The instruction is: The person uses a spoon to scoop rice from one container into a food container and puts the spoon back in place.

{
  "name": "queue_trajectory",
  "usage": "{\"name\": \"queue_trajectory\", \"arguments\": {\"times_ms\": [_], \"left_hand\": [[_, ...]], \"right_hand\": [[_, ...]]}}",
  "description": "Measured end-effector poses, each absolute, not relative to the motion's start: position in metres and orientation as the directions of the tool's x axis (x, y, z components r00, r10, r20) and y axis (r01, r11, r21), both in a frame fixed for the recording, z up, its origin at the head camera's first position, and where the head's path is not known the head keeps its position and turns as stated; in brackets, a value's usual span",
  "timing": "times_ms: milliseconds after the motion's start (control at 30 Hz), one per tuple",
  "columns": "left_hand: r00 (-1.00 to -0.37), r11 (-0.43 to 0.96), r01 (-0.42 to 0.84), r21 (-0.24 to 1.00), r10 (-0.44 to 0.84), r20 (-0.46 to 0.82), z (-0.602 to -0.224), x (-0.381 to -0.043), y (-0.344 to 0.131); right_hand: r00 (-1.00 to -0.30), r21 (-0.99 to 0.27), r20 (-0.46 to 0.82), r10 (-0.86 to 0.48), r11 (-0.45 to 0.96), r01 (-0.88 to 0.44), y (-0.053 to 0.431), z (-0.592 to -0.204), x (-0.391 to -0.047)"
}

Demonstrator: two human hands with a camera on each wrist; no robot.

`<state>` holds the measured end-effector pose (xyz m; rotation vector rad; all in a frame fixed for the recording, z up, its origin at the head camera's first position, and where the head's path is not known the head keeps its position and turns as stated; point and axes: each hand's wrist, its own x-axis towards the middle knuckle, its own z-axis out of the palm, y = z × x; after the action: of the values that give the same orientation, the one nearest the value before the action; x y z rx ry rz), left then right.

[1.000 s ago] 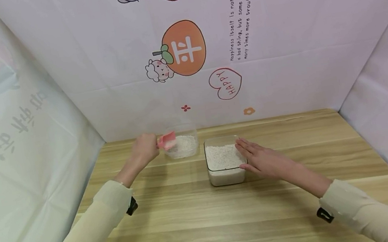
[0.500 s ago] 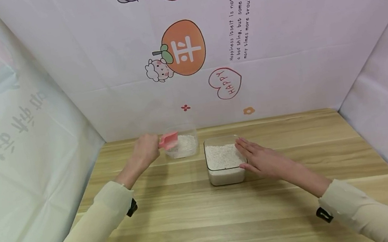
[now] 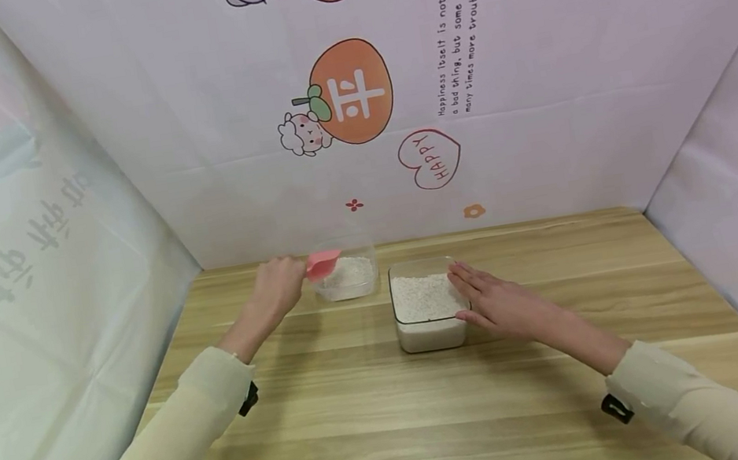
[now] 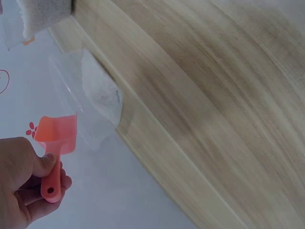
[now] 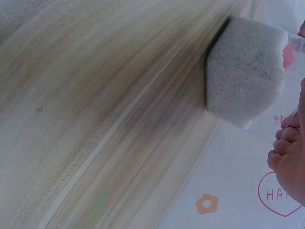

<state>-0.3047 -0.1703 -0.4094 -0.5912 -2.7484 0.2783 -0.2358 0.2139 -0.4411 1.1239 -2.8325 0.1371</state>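
Observation:
In the head view my left hand (image 3: 279,283) holds a pink scoop (image 3: 323,264) by its handle, thumb along it. The scoop is tipped over the left side of a clear tub (image 3: 348,293) partly filled with white grains that look like rice. The left wrist view shows the scoop's bowl (image 4: 59,133) above the tub's open top, with no grains visible in it. A larger clear container (image 3: 433,341), filled high with the same white grains (image 3: 427,297), stands nearer. My right hand (image 3: 505,305) rests on its right rim, fingers nearly straight.
Both containers stand on a wooden table (image 3: 441,426). A white printed sheet (image 3: 544,156) rises behind the tub at the table's back edge. More white sheeting (image 3: 57,253) encloses the left and right sides.
My left hand has shifted slightly right and turned the scoop further over above the tub. My right hand and the larger container have stayed in place.

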Motion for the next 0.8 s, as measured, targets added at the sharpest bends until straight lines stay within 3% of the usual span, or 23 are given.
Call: {"name": "queue_trajectory", "arguments": {"times_ms": [167, 467, 800], "left_hand": [[-0.866, 0.9, 0.371, -0.228, 0.424, 0.265, -0.413, -0.306, -0.174], [-0.892, 0.93, 0.368, -0.011, 0.357, 0.277, -0.404, -0.304, -0.171], [-0.856, 0.9, 0.435, 0.002, 0.413, 0.312, -0.393, -0.293, -0.154]], "right_hand": [[-0.722, -0.053, 0.126, -0.68, 0.723, -0.689, 0.214, -0.442, -0.237], [-0.72, -0.043, 0.133, -0.681, 0.722, -0.691, 0.216, -0.444, -0.237], [-0.725, -0.041, 0.133, -0.675, 0.728, -0.685, 0.214, -0.444, -0.238]]}}
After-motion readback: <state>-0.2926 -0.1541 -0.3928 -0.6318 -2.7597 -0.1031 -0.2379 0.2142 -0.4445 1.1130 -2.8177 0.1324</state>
